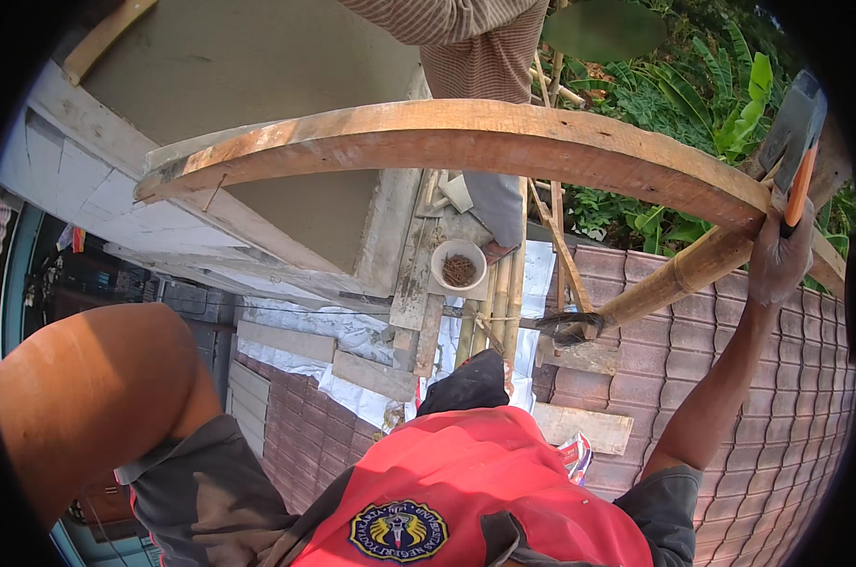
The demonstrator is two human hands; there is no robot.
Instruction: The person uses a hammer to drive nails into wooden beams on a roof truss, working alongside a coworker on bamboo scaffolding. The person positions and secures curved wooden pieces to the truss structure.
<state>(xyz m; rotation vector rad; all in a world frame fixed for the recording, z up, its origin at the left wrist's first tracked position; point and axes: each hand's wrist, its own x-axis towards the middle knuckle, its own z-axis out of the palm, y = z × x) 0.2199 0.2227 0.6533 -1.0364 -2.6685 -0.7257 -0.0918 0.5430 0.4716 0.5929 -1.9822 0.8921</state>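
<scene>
At the right, my right hand point(782, 253) is closed around a tool with an orange and black handle point(800, 184) and a broad grey metal part; its exact kind is hard to make out. The same hand is against a wooden beam point(466, 142), which looks curved in this view and spans the upper middle. A nail point(214, 193) sticks out of the beam near its left end. Beneath the beam's right part slants a thick bamboo pole point(678, 279). My left arm point(97, 397) is bent close by on the left, its hand outside the picture.
Another person in a striped shirt point(475, 61) stands beyond the beam. A white bowl point(438, 262) of nails rests on planks beside bamboo poles point(515, 293). Grey concrete point(286, 57) lies at upper left, roof tiles point(730, 378) at right, plants point(692, 94) behind.
</scene>
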